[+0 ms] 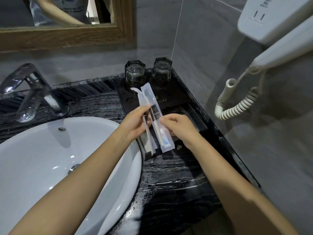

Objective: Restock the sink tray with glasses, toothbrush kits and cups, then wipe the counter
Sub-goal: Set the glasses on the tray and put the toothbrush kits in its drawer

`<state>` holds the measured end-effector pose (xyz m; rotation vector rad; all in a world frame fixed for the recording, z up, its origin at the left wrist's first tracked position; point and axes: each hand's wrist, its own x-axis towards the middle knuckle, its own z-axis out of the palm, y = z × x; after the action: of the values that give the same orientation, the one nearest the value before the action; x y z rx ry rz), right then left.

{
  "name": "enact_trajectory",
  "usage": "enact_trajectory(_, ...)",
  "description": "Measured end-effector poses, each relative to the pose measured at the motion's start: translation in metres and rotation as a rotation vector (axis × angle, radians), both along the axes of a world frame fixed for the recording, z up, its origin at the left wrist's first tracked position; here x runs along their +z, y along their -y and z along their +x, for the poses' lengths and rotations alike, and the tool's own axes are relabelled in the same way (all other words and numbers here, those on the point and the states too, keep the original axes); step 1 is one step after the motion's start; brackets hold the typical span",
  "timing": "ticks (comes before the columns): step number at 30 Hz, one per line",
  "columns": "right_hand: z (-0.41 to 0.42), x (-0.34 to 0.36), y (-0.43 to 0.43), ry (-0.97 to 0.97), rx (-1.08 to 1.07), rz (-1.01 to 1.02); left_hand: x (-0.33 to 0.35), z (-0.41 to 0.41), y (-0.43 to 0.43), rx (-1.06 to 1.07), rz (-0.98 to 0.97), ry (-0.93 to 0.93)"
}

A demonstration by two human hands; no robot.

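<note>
Faucet point(32, 92) and white sink basin point(50, 150) take up the left of a black marble counter point(169, 184), under a wood-framed mirror point(67, 39). Both bare forearms reach forward from the bottom edge, over the basin's right rim. The left hand point(135, 122) has its fingers curled around a slim wrapped toothbrush kit point(151, 144). Just beside it, the right hand point(179, 128) pinches the edge of a second toothbrush kit point(149, 97) between thumb and forefinger, its other fingers bent. Both kits lie side by side, held lengthwise over the front half of the black tray point(172, 97) at the counter's right edge. Two dark glasses point(135, 73) point(162, 71) stand at the tray's back edge. A wall hair dryer point(279, 39) with a coiled cord point(237, 106) hangs at far right.
</note>
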<state>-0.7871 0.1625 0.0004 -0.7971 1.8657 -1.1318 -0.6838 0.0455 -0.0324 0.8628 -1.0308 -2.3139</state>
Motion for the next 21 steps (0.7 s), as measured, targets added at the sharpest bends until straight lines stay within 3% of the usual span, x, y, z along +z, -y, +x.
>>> enact_trajectory(3,-0.004,0.005,0.0,-0.046,-0.031,-0.024,0.003,0.001,0.003,-0.01,0.008,0.009)
enact_trajectory(7,-0.025,0.02,-0.013,-0.141,-0.042,0.004,0.006,0.008,0.013,0.015,0.166,-0.019)
enact_trajectory(13,-0.059,0.025,-0.033,-0.176,0.005,0.301,0.016,0.02,0.029,0.244,0.398,-0.087)
enact_trajectory(21,-0.074,-0.01,0.006,-0.134,-0.069,0.426,0.015,0.021,0.04,0.273,0.351,-0.067)
